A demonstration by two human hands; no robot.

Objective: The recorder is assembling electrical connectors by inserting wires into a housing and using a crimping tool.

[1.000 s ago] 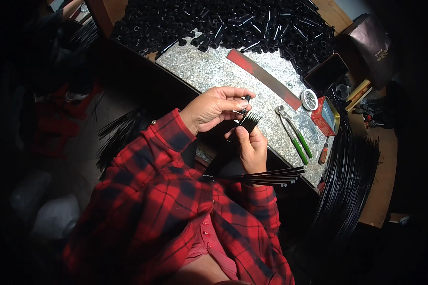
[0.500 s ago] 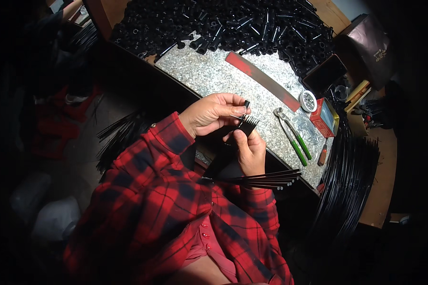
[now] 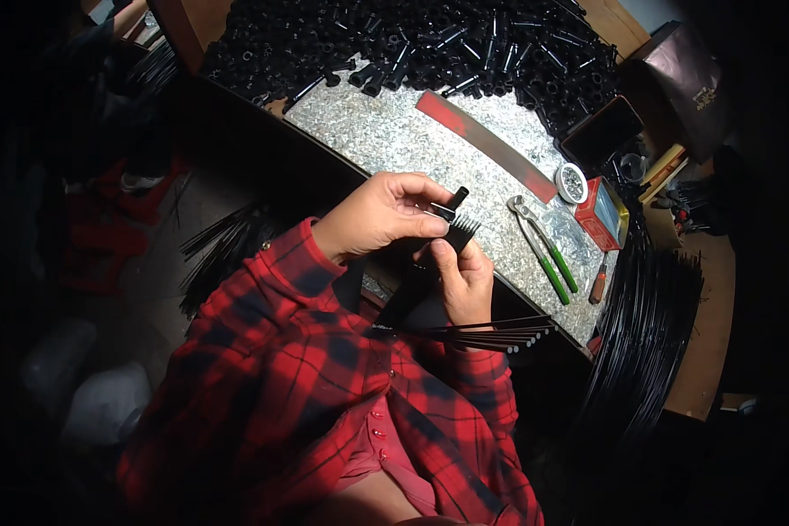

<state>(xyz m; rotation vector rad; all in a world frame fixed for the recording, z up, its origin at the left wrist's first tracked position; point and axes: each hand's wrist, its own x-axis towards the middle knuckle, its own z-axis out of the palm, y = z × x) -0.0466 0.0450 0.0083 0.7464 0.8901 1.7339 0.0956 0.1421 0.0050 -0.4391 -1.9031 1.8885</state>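
In front of the table edge, my left hand [image 3: 393,213] pinches a small black tubular piece [image 3: 458,198] between thumb and fingers. The piece leans up to the right. Just below it, my right hand [image 3: 467,285] is closed on a set of thin black rods [image 3: 467,231], whose fine ends stand in a comb-like row by the thumb. More lengths of slim black rods [image 3: 500,334] with pale tips fan out past my right wrist. My fingers and the dark background hide how the tubular piece meets the rod ends.
A heap of black tubular parts [image 3: 412,44] covers the table's back. On the speckled tabletop [image 3: 359,131] lie a red-and-grey strip [image 3: 486,147], green-handled pliers [image 3: 542,250], a white dish [image 3: 572,183], a red box [image 3: 598,216] and a small tool [image 3: 598,285]. Long black rods [image 3: 644,342] hang at right.
My left hand has rolled and drawn slightly left, its thumb lower. The black tubular piece now tilts and sticks out more above the fingers. My right hand has barely moved.
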